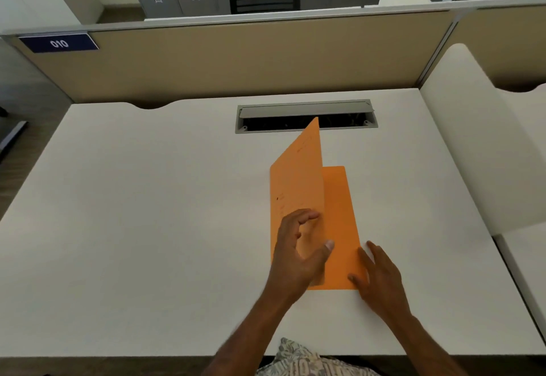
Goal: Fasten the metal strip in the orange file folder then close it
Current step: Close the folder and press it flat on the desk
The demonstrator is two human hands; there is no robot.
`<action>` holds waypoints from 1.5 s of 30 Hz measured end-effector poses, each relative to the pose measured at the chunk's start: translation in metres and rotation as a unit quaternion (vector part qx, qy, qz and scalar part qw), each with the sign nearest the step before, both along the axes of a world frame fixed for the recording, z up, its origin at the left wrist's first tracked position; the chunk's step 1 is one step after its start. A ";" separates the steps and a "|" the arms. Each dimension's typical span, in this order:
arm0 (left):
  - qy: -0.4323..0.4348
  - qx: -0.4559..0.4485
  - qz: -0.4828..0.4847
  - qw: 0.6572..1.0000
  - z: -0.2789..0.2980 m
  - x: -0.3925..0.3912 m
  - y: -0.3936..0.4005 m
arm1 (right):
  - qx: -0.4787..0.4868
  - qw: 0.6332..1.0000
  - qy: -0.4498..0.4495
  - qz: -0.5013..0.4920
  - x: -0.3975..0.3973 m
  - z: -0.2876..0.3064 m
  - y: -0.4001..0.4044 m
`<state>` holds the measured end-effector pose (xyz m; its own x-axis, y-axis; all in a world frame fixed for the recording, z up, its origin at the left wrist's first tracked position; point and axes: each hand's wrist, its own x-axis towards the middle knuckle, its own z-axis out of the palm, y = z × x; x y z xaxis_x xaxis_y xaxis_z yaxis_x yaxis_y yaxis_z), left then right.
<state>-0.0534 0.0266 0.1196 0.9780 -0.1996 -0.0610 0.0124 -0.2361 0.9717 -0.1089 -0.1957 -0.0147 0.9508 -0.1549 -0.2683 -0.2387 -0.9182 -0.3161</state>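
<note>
An orange file folder (339, 228) lies on the white worktop (147, 213), right of the middle and toward the near edge, with its spine running away from the person. Its back cover lies flat, while the front cover (295, 175) stands raised at a steep angle from the left side, its far corner reaching up in front of the grey cable tray (304, 110) set into the worktop near the far edge.

The left hand (298, 254) is at the lower part of the raised cover, fingers curled loosely and thumb spread out toward the right; it is open, and whether the fingertips touch the cover cannot be told. The right hand (378, 275) rests flat and spread at the near right corner of the folder, fingers on the edge of the back cover and on the worktop beside it, gripping nothing.

The metal strip is hidden behind the raised cover. A beige partition (236, 59) with a blue sign (59, 42) reading 010 runs along the far edge.
</note>
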 end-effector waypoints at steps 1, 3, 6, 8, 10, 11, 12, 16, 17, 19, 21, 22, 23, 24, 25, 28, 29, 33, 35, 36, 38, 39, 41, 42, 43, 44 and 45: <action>-0.009 0.013 -0.008 1.000 -0.004 0.000 -0.009 | 0.008 1.000 -0.002 0.004 -0.002 -0.001 -0.004; -0.040 0.045 -0.014 0.998 -0.012 -0.002 -0.027 | 0.022 0.999 0.006 0.023 -0.005 -0.003 -0.011; -0.101 0.136 -0.014 0.985 -0.028 -0.008 -0.055 | 0.026 0.998 0.031 0.051 -0.009 -0.006 -0.021; -0.123 0.208 -0.027 0.970 -0.042 -0.012 -0.074 | 0.014 0.997 0.041 0.062 -0.011 -0.005 -0.026; -0.112 0.256 -0.042 0.959 -0.058 -0.017 -0.093 | 0.010 0.997 0.039 0.070 -0.013 -0.004 -0.030; -0.099 0.281 -0.051 0.953 -0.065 -0.018 -0.100 | 0.010 0.997 0.040 0.072 -0.013 -0.003 -0.032; -0.084 0.308 -0.061 0.946 -0.072 -0.019 -0.105 | 0.010 0.996 0.044 0.073 -0.013 -0.004 -0.034; -0.016 0.401 -0.100 0.910 -0.090 -0.020 -0.113 | 0.008 0.996 0.058 0.065 -0.017 -0.011 -0.038; -0.010 0.420 -0.110 0.901 -0.092 -0.019 -0.114 | 0.012 0.996 0.058 0.064 -0.018 -0.011 -0.038; -0.015 0.461 -0.130 0.878 -0.097 -0.019 -0.117 | 0.014 0.996 0.058 0.064 -0.017 -0.010 -0.038; -0.032 0.492 -0.140 0.859 -0.099 -0.020 -0.117 | 0.012 0.996 0.058 0.064 -0.015 -0.010 -0.038; -0.048 0.504 -0.145 0.850 -0.099 -0.019 -0.116 | 0.015 0.996 0.063 0.068 -0.014 -0.009 -0.038; -0.064 0.516 -0.156 0.840 -0.099 -0.019 -0.114 | 0.018 0.994 0.069 0.079 -0.014 -0.007 -0.037; -0.080 0.528 -0.166 0.829 -0.100 -0.018 -0.110 | 0.018 0.992 0.074 0.097 -0.013 -0.006 -0.036; -0.096 0.537 -0.172 0.820 -0.102 -0.017 -0.104 | 0.013 0.990 0.080 0.118 -0.013 -0.004 -0.035; -0.101 0.547 -0.163 0.815 -0.113 -0.012 -0.079 | 0.000 0.981 0.103 0.163 -0.007 0.002 -0.033; -0.092 0.548 -0.158 0.817 -0.116 -0.010 -0.067 | -0.003 0.979 0.104 0.176 -0.004 0.004 -0.031; -0.079 0.550 -0.167 0.814 -0.127 -0.010 -0.023 | 0.002 0.976 0.085 0.198 0.007 0.004 -0.017; -0.086 0.545 -0.178 0.815 -0.130 -0.009 -0.007 | 0.005 0.979 0.068 0.191 0.013 0.003 0.001; -0.087 0.543 -0.179 0.816 -0.130 -0.007 0.000 | 0.002 0.981 0.052 0.187 0.016 0.004 0.012; -0.087 0.540 -0.172 0.819 -0.130 -0.003 0.011 | 0.007 0.982 0.032 0.183 0.024 0.007 0.030; -0.088 0.538 -0.164 0.822 -0.130 0.000 0.018 | 0.004 0.983 0.038 0.180 0.027 0.010 0.039; -0.088 0.528 -0.155 0.831 -0.133 0.004 0.038 | 0.001 0.984 0.046 0.172 0.034 0.013 0.059; -0.085 0.524 -0.151 0.834 -0.135 0.007 0.050 | -0.005 0.983 0.036 0.180 0.038 0.013 0.070; -0.081 0.521 -0.147 0.837 -0.136 0.010 0.061 | -0.013 0.982 0.036 0.184 0.042 0.015 0.081; -0.077 0.522 -0.143 0.837 -0.138 0.012 0.072 | -0.024 0.981 0.033 0.187 0.045 0.014 0.091; -0.076 0.524 -0.138 0.837 -0.139 0.015 0.083 | -0.031 0.980 0.040 0.190 0.048 0.016 0.102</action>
<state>-0.0386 0.1095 -0.0199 0.9156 -0.3343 -0.2233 -0.2885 -0.9333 0.2139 -0.0607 -0.0937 0.0009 0.9190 0.1889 -0.3460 0.1030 -0.9623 -0.2517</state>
